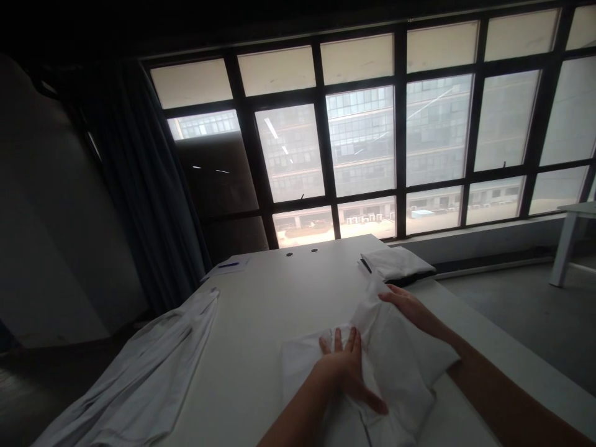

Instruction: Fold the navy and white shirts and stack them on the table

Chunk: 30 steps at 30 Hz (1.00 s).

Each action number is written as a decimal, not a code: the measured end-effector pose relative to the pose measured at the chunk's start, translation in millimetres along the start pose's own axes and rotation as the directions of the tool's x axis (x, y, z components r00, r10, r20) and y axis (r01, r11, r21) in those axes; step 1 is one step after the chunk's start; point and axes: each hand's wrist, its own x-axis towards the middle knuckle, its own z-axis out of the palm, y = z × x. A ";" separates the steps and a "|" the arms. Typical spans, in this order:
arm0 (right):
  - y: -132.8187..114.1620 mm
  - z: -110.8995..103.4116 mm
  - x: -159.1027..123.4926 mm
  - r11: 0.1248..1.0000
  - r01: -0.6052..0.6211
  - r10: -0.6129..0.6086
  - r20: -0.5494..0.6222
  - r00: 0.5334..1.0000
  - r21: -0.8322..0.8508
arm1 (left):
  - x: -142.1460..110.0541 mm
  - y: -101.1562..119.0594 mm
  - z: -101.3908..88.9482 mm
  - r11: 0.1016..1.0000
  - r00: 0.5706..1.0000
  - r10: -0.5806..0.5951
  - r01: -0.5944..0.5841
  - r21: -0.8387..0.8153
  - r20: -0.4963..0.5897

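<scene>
A partly folded white cloth garment (395, 354) lies on the white table in front of me. My left hand (344, 366) rests flat on it with the fingers spread. On the right, my right hand (405, 304) grips a raised part of the same garment, its thumb and fingers closed on the fabric. The lifted fabric stands up and drapes over my right forearm. What kind of garment it is, I cannot tell.
More white garments (153, 366) lie spread along the table's left edge. A folded white cloth stack (398, 262) with something dark beneath sits at the far right. A blue pen (228, 265) lies on paper at the far left. Windows (363, 143) stand behind the table (251, 310).
</scene>
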 end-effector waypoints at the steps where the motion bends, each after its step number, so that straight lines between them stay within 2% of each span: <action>1: -4.0 12.9 4.1 1.000 0.010 -0.010 -0.023 1.000 -0.004 | -0.9 2.6 0.6 1.000 1.000 0.012 -0.012 -0.016 -0.026; 5: -12.7 60.3 12.5 0.999 0.051 -0.051 -0.029 0.998 0.001 | -7.5 13.0 0.5 0.998 0.991 0.037 -0.044 -0.052 -0.132; 7: -14.7 73.9 11.4 0.998 0.066 -0.067 0.003 0.998 0.004 | -17.3 11.8 -2.0 0.997 0.982 0.046 -0.057 -0.056 -0.183; 9: -16.5 79.6 8.2 0.996 0.085 -0.085 0.042 0.996 0.004 | -35.2 0.8 -5.8 0.996 0.973 0.043 -0.060 -0.067 -0.226; 12: -21.2 82.8 1.3 0.993 0.107 -0.101 0.108 0.989 -0.047 | -73.3 -35.7 -10.2 0.996 0.951 0.035 -0.059 -0.071 -0.308; 14: -24.4 90.3 -4.0 0.989 0.104 -0.089 0.143 0.986 -0.105 | -97.4 -67.9 -9.3 0.995 0.901 0.006 -0.050 -0.091 -0.433; 17: -22.4 119.6 -12.5 0.972 0.082 -0.038 0.196 0.980 -0.221 | -118.5 -111.6 -0.7 0.989 0.851 -0.044 -0.038 -0.144 -0.523; 20: -2.8 164.9 -21.0 0.918 0.117 -0.024 0.243 0.970 -0.380 | -120.1 -135.8 9.8 0.954 0.798 -0.081 -0.112 -0.279 -0.597; 24: 45.0 218.6 -30.7 0.826 0.216 -0.059 0.301 0.952 -0.521 | -110.0 -141.0 14.4 0.829 0.750 -0.170 -0.242 -0.504 -0.639; 26: 65.9 233.5 -35.2 0.806 0.184 -0.024 0.278 0.960 -0.563 | -105.2 -140.1 14.0 0.768 0.745 -0.232 -0.254 -0.588 -0.625; 28: 76.7 239.7 -40.0 0.810 0.132 0.047 0.289 0.956 -0.571 | -100.9 -140.6 13.7 0.731 0.731 -0.293 -0.243 -0.637 -0.616; 30: 76.0 238.7 -44.4 0.838 0.088 0.148 0.380 0.913 -0.538 | -96.7 -142.4 13.7 0.735 0.704 -0.343 -0.211 -0.644 -0.622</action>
